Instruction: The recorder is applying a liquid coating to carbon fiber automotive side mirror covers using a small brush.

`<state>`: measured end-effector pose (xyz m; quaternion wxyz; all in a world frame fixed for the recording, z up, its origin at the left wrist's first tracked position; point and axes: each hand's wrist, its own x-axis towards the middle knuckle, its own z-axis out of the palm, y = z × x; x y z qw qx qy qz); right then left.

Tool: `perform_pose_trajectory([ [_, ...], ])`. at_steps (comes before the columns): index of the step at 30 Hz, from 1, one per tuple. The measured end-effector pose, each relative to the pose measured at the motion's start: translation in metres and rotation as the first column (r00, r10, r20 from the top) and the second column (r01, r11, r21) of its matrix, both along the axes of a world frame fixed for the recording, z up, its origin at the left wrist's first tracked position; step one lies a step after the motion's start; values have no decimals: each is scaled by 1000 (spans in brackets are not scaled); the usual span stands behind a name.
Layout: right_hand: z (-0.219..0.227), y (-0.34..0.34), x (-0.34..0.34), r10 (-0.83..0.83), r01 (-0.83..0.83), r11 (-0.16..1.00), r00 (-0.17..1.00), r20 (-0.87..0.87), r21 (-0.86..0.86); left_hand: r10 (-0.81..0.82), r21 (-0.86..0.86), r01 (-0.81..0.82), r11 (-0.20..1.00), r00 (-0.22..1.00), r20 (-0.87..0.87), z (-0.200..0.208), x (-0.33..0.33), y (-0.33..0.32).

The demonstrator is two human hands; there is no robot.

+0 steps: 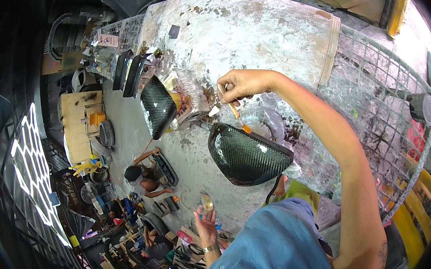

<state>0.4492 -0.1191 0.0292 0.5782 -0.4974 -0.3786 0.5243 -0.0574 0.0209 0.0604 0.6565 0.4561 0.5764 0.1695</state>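
My right hand [241,87] pinches a paintbrush [235,111] with a pale handle and orange bristles. The bristle tip meets the upper edge of a glossy black carbon-fibre-weave shell [249,155], which lies at the near edge of the worktable [245,29]. Lower down, well apart from the shell, my left hand [206,229] holds a small clear cup [207,202] with yellowish liquid; a watch is on that wrist. A second woven black shell [157,108] stands to the left, beside a plastic-wrapped box [190,104].
Black curved parts [128,73] sit farther left on the table. Wire mesh [378,92] extends the table at right, with a metal can [423,108] on it. Below left, a co-worker [142,177] crouches on the floor by a black panel [166,167]. Tools and boxes crowd the floor beyond.
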Motion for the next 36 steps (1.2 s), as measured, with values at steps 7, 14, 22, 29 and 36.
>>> perform_pose_trajectory([
  [7,18,-12,9,-425,427,904,904,-43,34,34,-44,-32,999,998,62,-10,-6,0],
  [14,27,-150,-11,-903,901,429,427,-38,-67,-56,83,31,996,945,322,-13,-1,12],
  [22,45,-275,-110,-966,1000,18,21,-257,16,-65,74,26,997,804,591,-7,-21,34],
  [29,105,-199,-241,-988,985,-60,-35,-151,164,47,-49,-21,999,783,620,-25,-105,74],
  [36,108,-50,-360,-964,951,114,36,263,286,167,-94,-139,986,846,506,-52,-226,111],
])
